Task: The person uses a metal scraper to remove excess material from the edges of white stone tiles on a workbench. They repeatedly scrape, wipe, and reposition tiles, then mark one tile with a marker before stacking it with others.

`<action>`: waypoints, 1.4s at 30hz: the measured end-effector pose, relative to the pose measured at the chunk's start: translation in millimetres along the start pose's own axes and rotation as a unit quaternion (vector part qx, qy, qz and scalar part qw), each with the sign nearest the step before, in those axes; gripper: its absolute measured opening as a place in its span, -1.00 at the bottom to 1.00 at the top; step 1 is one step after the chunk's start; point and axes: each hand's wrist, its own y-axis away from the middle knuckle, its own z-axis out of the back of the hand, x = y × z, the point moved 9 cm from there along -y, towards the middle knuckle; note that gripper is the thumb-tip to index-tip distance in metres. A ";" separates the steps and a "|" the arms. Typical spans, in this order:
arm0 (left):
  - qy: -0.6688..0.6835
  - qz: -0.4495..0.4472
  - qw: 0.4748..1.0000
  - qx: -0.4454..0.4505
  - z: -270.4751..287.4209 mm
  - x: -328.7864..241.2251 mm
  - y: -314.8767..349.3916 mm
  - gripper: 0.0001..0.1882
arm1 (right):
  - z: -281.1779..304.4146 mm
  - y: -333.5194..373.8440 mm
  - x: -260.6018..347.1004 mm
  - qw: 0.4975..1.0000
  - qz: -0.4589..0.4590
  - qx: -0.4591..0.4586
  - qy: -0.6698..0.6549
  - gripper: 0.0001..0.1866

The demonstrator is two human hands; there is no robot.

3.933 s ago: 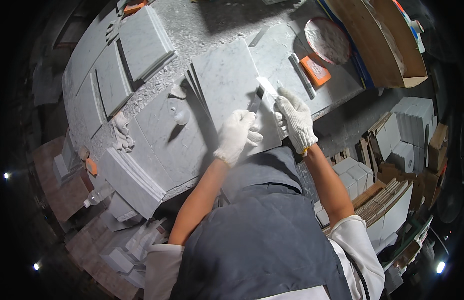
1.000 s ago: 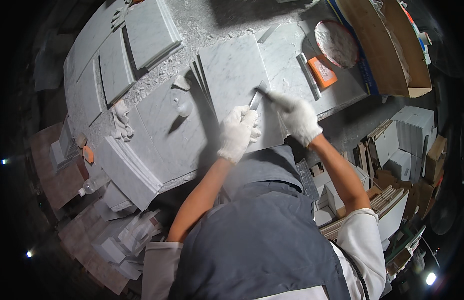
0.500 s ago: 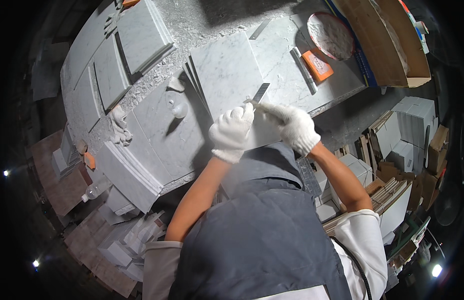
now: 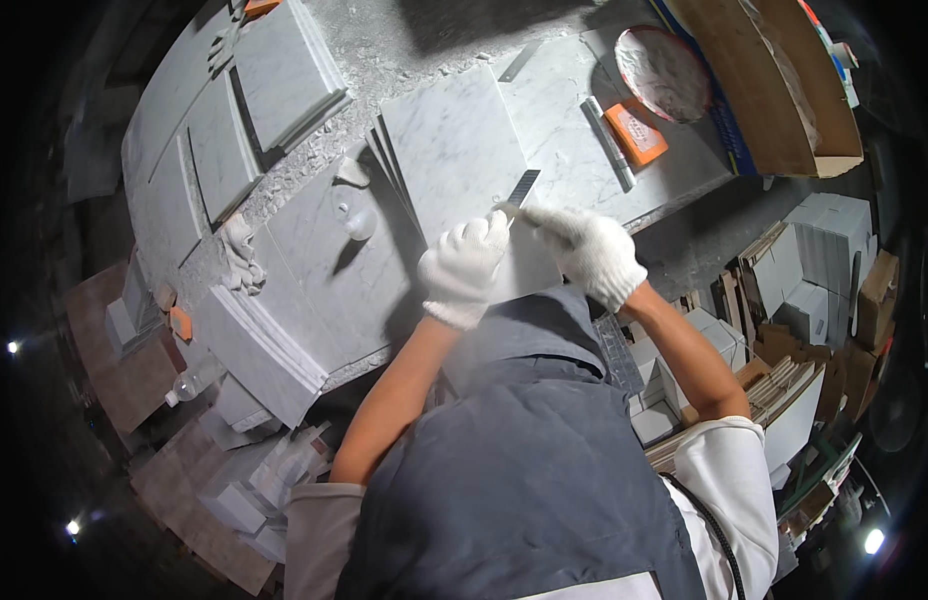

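Observation:
My left hand (image 4: 466, 265) wears a white knitted glove and is closed, with a dark, line-scored snap-off blade (image 4: 525, 187) sticking up from its fingertips. My right hand (image 4: 596, 255), gloved likewise, comes in from the right; its dusty fingers are pressed together at the blade's lower end. Whatever else lies between the fingertips is hidden. Both hands are over the near edge of a pale, grey-veined marble slab (image 4: 449, 140), stacked at an angle on other slabs. Small pale bits show on the slab by the fingertips.
Beyond the right hand lie an orange box (image 4: 636, 133), a long silvery bar (image 4: 608, 144) and a round tub of white powder (image 4: 663, 72). An open cardboard box (image 4: 774, 80) stands farther right. To the left are a small whitish bottle (image 4: 358, 222), crumpled gloves (image 4: 241, 257) and more slabs (image 4: 284, 75).
Both hands have shifted very slightly to the right. The blade has moved a little with them, its top end slightly lower; the slabs are where they were.

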 end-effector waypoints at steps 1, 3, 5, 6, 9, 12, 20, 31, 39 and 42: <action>0.012 0.002 1.000 -0.013 2.3 0.5 0.3 -0.91 | 7.4 -2.7 -9.0 0.999 -0.033 -0.021 -0.034 -0.53; 0.033 0.005 0.999 -0.012 1.8 2.4 1.1 -0.91 | 14.3 -3.1 -21.1 0.992 -0.079 -0.048 -0.081 -0.54; 0.032 0.003 0.999 -0.001 -1.2 4.0 1.4 -0.88 | -5.3 -1.8 -26.0 0.987 -0.114 0.034 -0.109 -0.47; 0.035 0.002 0.999 0.003 -2.6 4.7 1.2 -0.85 | -17.1 0.1 -27.7 0.979 -0.128 0.086 -0.131 -0.45; 0.089 0.019 0.996 -0.014 -0.5 9.4 1.4 -0.83 | 7.4 0.4 -19.9 0.987 -0.054 -0.084 -0.123 -0.60; 0.127 0.023 0.990 -0.058 10.2 10.4 1.1 -0.83 | -9.6 6.6 -21.4 0.973 -0.086 -0.055 -0.207 -0.62; 0.330 0.204 0.921 -0.046 11.1 43.4 -2.8 -0.74 | -18.9 22.7 -58.4 0.805 -0.250 -0.118 -0.525 -0.49; 0.280 0.110 0.954 0.006 41.5 24.9 -44.2 -0.83 | -4.4 22.1 -33.7 0.802 -0.212 -0.149 -0.538 -0.33; 0.170 0.021 0.976 0.134 21.3 7.6 -44.1 -0.77 | -5.1 26.3 -39.2 0.753 -0.198 -0.141 -0.612 -0.36; 0.293 0.193 0.936 0.012 20.5 47.4 -46.8 -0.78 | -20.2 26.4 -37.3 0.558 -0.194 -0.071 -0.803 -0.49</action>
